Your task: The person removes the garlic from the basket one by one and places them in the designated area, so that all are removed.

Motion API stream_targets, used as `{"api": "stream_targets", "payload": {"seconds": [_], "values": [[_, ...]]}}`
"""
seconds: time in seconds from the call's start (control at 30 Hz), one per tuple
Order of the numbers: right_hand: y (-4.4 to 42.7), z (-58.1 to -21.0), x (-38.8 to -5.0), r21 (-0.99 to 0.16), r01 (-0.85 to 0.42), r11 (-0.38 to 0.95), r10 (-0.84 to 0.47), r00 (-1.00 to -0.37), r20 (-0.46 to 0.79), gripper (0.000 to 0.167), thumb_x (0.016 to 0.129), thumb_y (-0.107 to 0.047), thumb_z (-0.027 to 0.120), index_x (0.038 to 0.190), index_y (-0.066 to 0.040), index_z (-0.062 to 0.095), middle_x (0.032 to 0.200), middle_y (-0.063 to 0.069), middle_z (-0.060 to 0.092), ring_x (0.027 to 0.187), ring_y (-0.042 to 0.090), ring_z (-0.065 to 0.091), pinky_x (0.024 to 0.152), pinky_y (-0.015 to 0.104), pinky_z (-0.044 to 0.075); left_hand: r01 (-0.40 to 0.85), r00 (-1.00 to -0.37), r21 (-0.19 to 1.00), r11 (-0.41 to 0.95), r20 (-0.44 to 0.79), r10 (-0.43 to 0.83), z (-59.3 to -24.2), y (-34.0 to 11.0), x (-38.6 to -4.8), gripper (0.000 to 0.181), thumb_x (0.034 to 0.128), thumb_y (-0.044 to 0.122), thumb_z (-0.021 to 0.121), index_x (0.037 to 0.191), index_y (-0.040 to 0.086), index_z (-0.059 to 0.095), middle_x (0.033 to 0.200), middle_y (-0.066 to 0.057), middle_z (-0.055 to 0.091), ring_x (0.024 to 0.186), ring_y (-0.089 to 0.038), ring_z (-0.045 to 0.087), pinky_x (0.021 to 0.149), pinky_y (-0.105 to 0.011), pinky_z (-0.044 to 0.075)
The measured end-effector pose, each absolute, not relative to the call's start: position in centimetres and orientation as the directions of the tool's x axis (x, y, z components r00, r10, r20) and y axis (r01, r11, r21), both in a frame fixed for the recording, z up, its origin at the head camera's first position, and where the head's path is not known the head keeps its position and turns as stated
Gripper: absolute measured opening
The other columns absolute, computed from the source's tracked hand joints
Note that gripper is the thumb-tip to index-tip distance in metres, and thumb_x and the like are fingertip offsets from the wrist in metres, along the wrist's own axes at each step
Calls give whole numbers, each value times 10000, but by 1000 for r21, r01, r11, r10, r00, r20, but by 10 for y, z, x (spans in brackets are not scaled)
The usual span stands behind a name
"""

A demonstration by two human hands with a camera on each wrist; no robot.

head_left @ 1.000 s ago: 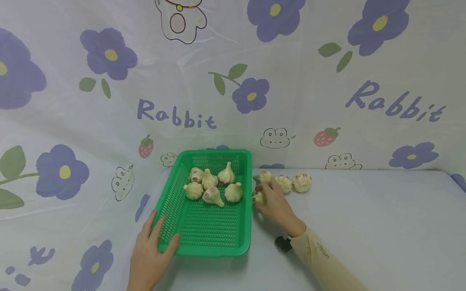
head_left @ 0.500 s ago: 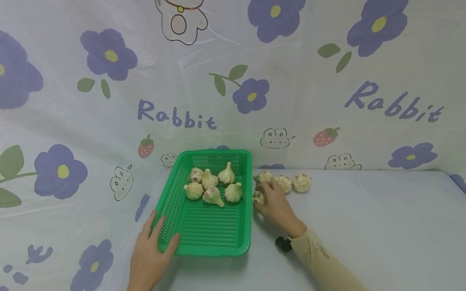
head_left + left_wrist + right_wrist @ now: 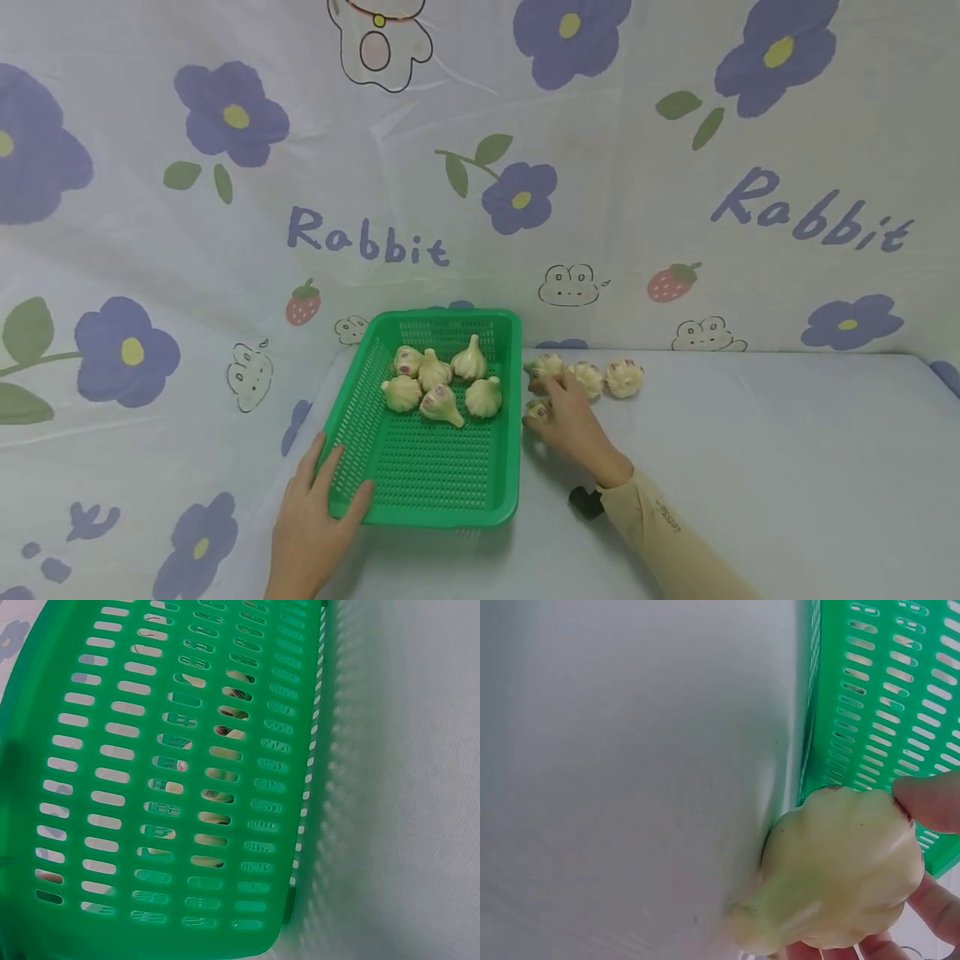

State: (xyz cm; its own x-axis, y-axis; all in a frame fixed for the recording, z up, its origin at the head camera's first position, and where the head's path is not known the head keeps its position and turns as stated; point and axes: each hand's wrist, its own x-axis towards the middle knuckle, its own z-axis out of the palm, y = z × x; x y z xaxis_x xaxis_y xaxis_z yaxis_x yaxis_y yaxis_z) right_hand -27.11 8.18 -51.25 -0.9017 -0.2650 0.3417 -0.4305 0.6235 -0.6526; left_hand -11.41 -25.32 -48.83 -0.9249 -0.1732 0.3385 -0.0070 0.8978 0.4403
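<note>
A green basket [image 3: 507, 467] holds several garlic bulbs [image 3: 441, 405] in its back half. At its near left corner, my left hand [image 3: 311, 525] rests on the rim with fingers spread; the left wrist view shows the perforated basket side [image 3: 157, 802]. Right of the basket, my right hand [image 3: 573, 425] grips a garlic bulb [image 3: 538, 408] with thumb and fingers. In the right wrist view the gripped bulb [image 3: 840, 870] is close to the basket wall [image 3: 840, 750], its stem pointing away from the fingers [image 3: 934, 802].
More garlic bulbs [image 3: 624, 377] lie on the white table [image 3: 765, 467] behind and right of my right hand. A black object [image 3: 586, 502] is beside the right sleeve. A patterned cloth [image 3: 637, 192] with flowers and lettering hangs behind the table.
The whole head view has shifted slightly to the right. Both hands, the basket and the garlic otherwise look nearly unchanged.
</note>
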Motion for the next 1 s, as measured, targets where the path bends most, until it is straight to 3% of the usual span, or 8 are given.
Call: {"api": "stream_targets", "payload": {"seconds": [0.37,0.53,0.7,1.0], "values": [[81,-510,-277,-629,-454,631,-288,-890,354,414,839,-74,814,1217,19,674,1236,215,581,1102,341,550,900,477,507,-14,-922,450,893,339,-185,-488,-251,-113,686,978,455,695,1519,69,524,1680,-113,343,1405,-420,484,1070,-659,460],[88,-500,-275,-628,-418,656,-274,-908,317,442,883,-157,768,1278,7,659,1270,207,569,1135,329,555,898,470,540,-19,-920,449,893,342,-191,-487,-250,-112,688,976,459,694,1516,66,528,1678,-113,349,1409,-416,483,1075,-654,459],[99,-486,-273,-663,-401,632,-259,-916,307,444,920,-212,753,1302,-11,648,1255,233,558,1080,341,528,857,470,496,-5,-913,441,897,364,-183,-488,-251,-112,687,969,443,708,1507,52,536,1664,-133,370,1399,-433,491,1054,-669,469],[110,-472,-269,-680,-432,593,-232,-900,369,423,928,-173,759,1274,40,642,1272,269,530,1209,421,502,1005,603,452,-11,-924,435,900,339,-175,-486,-251,-112,674,971,415,704,1515,59,529,1679,-124,344,1388,-446,499,1027,-671,487]]}}
